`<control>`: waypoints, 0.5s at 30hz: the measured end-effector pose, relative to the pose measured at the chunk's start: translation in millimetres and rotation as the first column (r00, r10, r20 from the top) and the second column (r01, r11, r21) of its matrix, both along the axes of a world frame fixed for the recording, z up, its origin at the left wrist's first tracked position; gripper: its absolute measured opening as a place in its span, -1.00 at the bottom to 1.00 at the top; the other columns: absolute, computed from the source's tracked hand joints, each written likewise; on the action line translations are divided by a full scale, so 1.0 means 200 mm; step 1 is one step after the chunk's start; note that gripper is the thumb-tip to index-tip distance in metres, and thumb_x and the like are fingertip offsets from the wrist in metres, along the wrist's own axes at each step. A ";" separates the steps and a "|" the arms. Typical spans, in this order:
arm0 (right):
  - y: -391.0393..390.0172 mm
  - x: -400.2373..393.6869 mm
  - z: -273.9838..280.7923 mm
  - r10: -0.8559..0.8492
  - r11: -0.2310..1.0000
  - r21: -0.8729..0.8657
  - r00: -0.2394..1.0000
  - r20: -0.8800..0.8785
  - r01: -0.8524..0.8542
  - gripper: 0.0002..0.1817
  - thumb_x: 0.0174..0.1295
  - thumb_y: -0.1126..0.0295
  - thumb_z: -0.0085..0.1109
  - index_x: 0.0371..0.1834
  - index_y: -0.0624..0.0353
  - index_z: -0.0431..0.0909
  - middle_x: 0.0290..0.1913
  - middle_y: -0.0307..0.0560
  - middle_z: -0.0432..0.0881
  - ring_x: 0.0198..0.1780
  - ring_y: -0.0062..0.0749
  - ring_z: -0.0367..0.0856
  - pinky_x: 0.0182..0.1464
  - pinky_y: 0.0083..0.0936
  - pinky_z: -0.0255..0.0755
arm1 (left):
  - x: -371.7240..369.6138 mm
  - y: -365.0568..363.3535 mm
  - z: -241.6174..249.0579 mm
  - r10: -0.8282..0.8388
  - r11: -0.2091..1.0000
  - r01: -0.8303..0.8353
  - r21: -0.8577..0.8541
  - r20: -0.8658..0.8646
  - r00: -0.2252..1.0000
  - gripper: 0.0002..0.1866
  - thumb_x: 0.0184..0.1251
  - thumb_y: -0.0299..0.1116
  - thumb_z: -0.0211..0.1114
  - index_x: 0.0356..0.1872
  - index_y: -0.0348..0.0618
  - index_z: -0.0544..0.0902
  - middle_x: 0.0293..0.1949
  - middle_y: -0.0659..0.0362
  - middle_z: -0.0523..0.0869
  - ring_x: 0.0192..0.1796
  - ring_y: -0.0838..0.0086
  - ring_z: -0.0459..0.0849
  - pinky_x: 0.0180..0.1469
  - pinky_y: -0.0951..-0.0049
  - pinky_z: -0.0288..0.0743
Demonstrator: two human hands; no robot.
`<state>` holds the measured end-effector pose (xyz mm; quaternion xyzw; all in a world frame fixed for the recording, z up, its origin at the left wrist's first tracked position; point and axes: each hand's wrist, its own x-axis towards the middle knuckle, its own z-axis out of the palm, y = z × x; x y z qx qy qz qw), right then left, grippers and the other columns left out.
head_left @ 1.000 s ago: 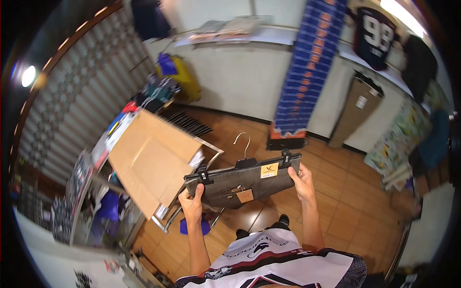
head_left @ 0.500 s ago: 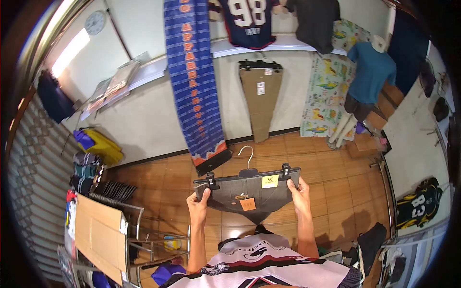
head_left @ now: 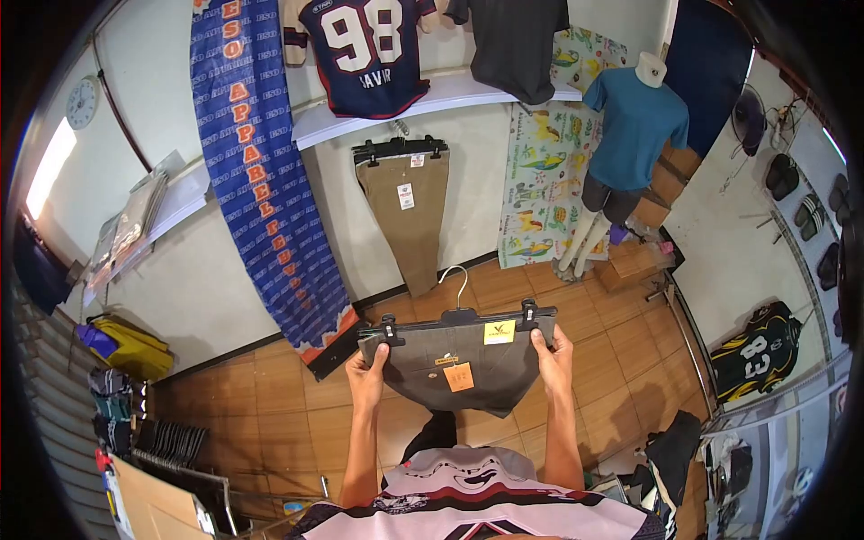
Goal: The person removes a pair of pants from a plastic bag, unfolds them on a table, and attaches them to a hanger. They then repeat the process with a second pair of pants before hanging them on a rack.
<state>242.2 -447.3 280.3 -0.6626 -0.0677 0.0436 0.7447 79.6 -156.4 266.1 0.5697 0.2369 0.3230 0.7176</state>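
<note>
Dark grey trousers (head_left: 423,373) hang from a black clip hanger (head_left: 459,317) in front of my body. My left hand (head_left: 367,373) grips their upper left corner, thumb on the front just under the left clip. At the upper right corner, my right hand (head_left: 553,360) holds them the same way beside the right clip. A yellow label (head_left: 499,332) sits near the waistband, and an orange tag (head_left: 459,377) dangles at the middle. The metal hook of the hanger points up, free of any rail. My other fingers are hidden behind the cloth.
Khaki trousers (head_left: 405,216) hang on the wall ahead, beside a blue banner (head_left: 256,180). A mannequin in a teal shirt (head_left: 639,117) stands right, near cardboard boxes (head_left: 630,263). Left are black hangers (head_left: 171,443) and a cardboard sheet (head_left: 153,495). A metal rack (head_left: 688,346) stands right.
My view has turned to the right, so the banner and khaki trousers sit further left. Both hands still hold the grey trousers, whose lower part now looks broader and less pointed.
</note>
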 end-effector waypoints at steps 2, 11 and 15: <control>0.10 0.16 -0.04 0.007 1.000 0.003 1.000 -0.008 -0.007 -0.75 0.44 0.42 0.30 0.10 0.27 0.69 -0.10 -0.23 0.76 -0.11 -0.62 0.62 -0.02 -0.55 0.50 | 0.15 0.11 -0.04 -0.010 1.000 0.010 -0.023 0.033 0.999 -0.80 0.44 -0.27 0.46 -0.23 -0.23 0.81 -0.31 0.30 0.79 -0.29 0.70 0.60 -0.19 0.59 0.44; 0.56 0.80 -0.04 0.026 0.999 0.019 1.000 0.006 -0.026 -0.81 0.42 0.40 0.32 -0.02 0.28 0.71 -0.16 -0.27 0.74 -0.18 -0.63 0.61 -0.08 -0.57 0.49 | 0.77 0.57 0.02 0.021 1.000 -0.021 -0.010 -0.005 1.000 -0.78 0.45 -0.28 0.45 -0.21 -0.26 0.80 -0.30 0.30 0.79 -0.28 0.69 0.60 -0.17 0.56 0.47; 0.76 0.99 -0.01 0.022 0.999 0.048 1.000 0.007 -0.023 -0.81 0.41 0.39 0.33 -0.06 0.28 0.72 -0.19 -0.29 0.73 -0.21 -0.66 0.59 -0.11 -0.60 0.47 | 0.99 0.74 0.02 0.047 0.999 -0.048 -0.023 -0.020 0.999 -0.77 0.43 -0.26 0.47 -0.19 -0.27 0.80 -0.28 0.30 0.79 -0.26 0.69 0.59 -0.15 0.56 0.46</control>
